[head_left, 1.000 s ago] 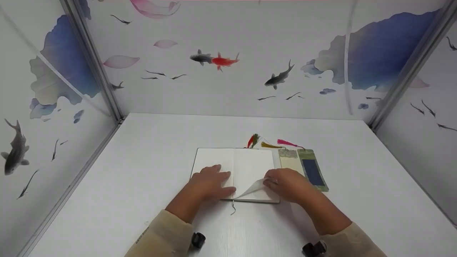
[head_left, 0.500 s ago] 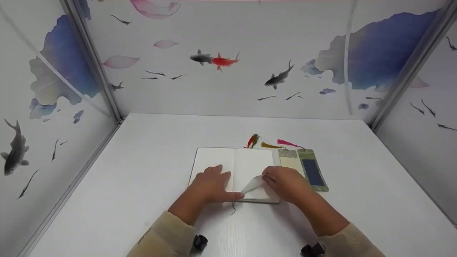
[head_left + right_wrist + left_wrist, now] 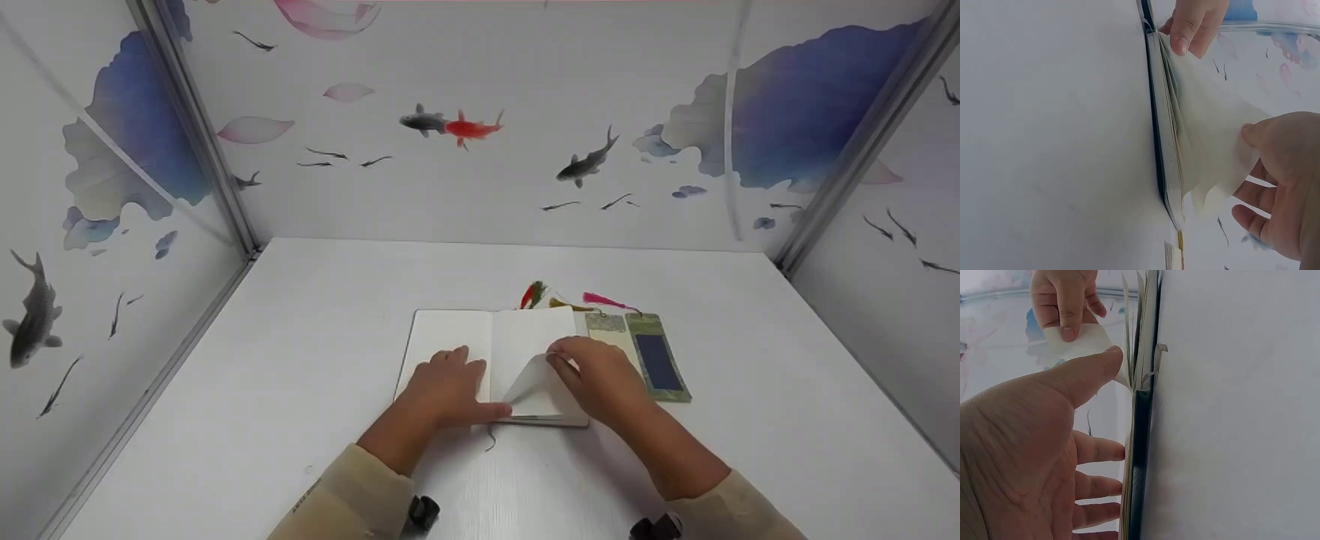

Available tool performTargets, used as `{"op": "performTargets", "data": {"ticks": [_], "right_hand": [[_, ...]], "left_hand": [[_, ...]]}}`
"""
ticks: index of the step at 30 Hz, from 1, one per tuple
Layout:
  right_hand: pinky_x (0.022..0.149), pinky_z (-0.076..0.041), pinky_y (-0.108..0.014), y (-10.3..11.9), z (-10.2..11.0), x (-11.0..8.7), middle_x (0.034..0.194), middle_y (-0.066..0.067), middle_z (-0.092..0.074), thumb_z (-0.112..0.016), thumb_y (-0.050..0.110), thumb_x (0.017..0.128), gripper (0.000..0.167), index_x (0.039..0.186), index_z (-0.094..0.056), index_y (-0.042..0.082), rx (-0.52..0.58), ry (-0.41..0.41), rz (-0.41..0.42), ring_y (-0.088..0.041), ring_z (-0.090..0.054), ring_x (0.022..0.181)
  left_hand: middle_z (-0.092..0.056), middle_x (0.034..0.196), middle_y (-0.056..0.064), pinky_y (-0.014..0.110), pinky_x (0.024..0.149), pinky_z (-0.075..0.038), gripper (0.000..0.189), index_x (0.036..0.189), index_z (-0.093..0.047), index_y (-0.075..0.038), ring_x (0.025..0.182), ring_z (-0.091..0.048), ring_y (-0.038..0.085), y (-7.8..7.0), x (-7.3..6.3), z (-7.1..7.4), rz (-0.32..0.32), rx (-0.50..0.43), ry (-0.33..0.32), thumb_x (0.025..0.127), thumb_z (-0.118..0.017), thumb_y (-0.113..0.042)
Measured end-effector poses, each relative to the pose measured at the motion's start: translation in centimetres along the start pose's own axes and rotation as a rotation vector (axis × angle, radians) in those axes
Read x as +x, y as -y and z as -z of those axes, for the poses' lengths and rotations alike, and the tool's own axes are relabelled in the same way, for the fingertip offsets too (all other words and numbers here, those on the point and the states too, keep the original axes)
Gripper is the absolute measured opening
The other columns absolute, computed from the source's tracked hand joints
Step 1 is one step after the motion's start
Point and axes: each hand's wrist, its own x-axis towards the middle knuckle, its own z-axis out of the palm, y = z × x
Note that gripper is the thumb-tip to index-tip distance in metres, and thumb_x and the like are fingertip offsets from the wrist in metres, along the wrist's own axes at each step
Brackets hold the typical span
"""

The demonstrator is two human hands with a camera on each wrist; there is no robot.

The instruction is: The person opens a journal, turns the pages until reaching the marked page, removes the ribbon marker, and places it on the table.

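A notebook with blank white pages lies spread on the white table. My left hand rests on its left page with fingers stretched, the thumb reaching across the centre fold to the foot of the right side. Between thumb and fingers, my right hand pinches the edge of a page, which rises and curves off the right half. In the right wrist view that lifted page spans from the fold to the right hand. The left wrist view shows the left thumb beside the page's base.
Right of the notebook lie a cream bookmark and a green bookmark with a dark blue panel. Red-green and pink tassels lie behind. A ribbon hangs from the notebook's near edge. Printed walls enclose the table.
My right hand has moved up and slightly left, raising the page further. My left thumb has slid right over the fold, while the other left fingers have hardly moved.
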Motion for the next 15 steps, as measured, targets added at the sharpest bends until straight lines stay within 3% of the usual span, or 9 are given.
{"op": "performTargets", "data": {"ticks": [7, 15], "right_hand": [[0.109, -0.058, -0.05, 0.23, 0.12, -0.15, 0.124, 0.0, -0.081, -0.069, 0.032, 0.106, 0.024, 0.125, -0.078, 0.019, 0.036, -0.085, 0.033, -0.027, -0.073, 0.127], [0.107, -0.059, -0.048, 0.09, 0.31, -0.18, 0.117, 0.001, -0.08, -0.071, 0.028, 0.105, 0.017, 0.119, -0.077, 0.02, 0.038, -0.164, 0.104, -0.024, -0.074, 0.122]], "left_hand": [[-0.043, 0.169, 0.017, 0.06, 0.123, -0.041, 0.095, 0.159, -0.053, -0.014, 0.156, -0.042, 0.04, -0.16, -0.05, -0.03, 0.011, -0.009, 0.004, 0.089, -0.066, -0.078], [-0.043, 0.169, 0.017, 0.06, 0.123, -0.041, 0.091, 0.158, -0.053, -0.013, 0.155, -0.043, 0.04, -0.21, -0.04, -0.07, 0.016, -0.016, -0.001, 0.091, -0.067, -0.074]]}}
